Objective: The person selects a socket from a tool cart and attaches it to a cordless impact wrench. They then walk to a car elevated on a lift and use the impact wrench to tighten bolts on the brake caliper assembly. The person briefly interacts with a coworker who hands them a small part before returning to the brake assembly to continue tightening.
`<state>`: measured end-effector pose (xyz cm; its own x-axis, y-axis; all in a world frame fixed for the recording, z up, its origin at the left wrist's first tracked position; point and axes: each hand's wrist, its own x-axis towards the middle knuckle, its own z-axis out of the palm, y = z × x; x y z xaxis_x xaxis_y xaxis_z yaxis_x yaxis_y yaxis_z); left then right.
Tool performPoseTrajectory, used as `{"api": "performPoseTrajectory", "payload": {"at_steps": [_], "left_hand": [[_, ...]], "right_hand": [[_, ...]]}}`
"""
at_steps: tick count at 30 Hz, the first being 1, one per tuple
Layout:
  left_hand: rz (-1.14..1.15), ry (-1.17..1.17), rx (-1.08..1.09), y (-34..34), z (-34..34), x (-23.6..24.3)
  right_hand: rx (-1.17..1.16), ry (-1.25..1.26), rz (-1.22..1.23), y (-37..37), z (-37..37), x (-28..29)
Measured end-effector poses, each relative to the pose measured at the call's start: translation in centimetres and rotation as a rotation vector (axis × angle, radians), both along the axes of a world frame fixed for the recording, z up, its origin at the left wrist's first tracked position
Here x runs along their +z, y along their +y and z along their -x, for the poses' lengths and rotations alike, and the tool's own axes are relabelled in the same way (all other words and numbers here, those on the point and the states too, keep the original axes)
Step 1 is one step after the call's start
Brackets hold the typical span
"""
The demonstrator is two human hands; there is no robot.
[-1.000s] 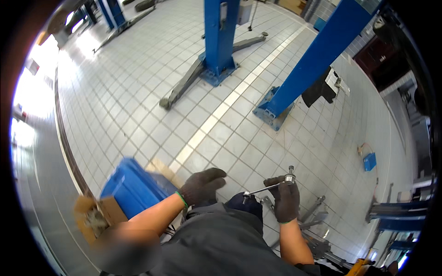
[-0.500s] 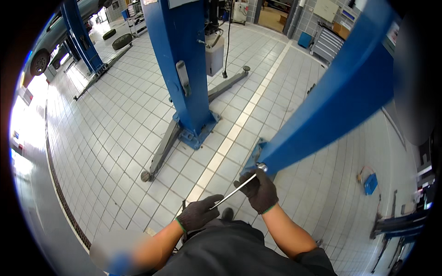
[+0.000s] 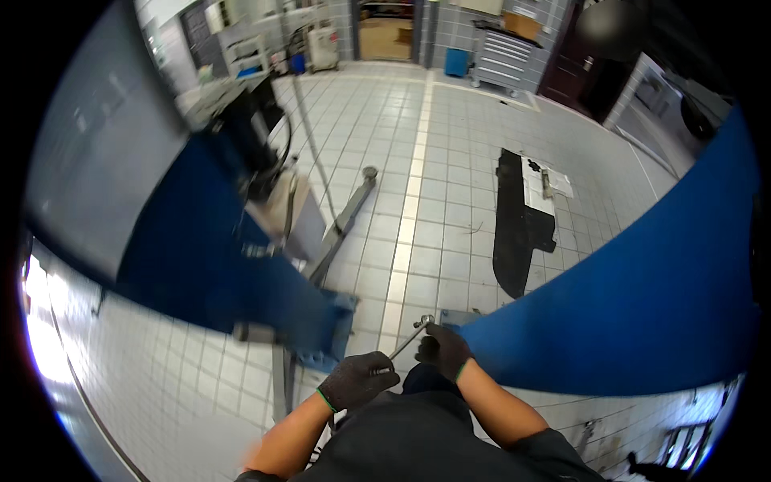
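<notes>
A chrome ratchet wrench slants in front of my body, its head up and to the right. Its handle end lies in my left hand, which wears a dark work glove with a green cuff edge and is closed around it. Close below the wrench head, my right hand, gloved alike, has its fingers curled against the shaft. Small details of the head are too blurred to make out.
Blue lift posts rise close on the left and right. A grey lift arm reaches along the tiled floor. A black panel with white sheets lies ahead. A grey drawer cabinet stands by the far wall.
My view has swung round and moved forward between the two posts, bringing the black panel into sight. Both hands stay with the wrench; my right hand now sits slightly below its head.
</notes>
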<state>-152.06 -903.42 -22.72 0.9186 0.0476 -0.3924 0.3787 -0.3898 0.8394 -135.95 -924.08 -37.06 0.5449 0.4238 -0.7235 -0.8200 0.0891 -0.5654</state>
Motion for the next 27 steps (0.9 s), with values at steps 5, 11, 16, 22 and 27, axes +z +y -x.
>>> {"api": "performPoseTrajectory", "payload": {"at_steps": [5,11,16,22,27], "left_hand": [[0.093,-0.006,-0.035,9.2,-19.4,-2.9],[-0.112,-0.044,-0.019,17.3,-41.3,-5.2],[-0.202,0.02,0.0,25.8,-59.3,-1.5],[0.129,-0.09,0.125,37.8,-81.5,-2.5],[0.335,-0.188,0.17,47.2,-103.9,-3.1]], "right_hand": [[-0.314,-0.09,0.031,0.5,-13.5,0.4],[0.067,-0.502,0.298,8.4,-34.9,-1.5],[0.738,-1.272,0.431,23.0,-55.3,7.0],[1.27,-1.36,0.267,38.1,-80.4,8.8],[1.301,-1.09,0.551,45.8,-100.7,10.7]]}}
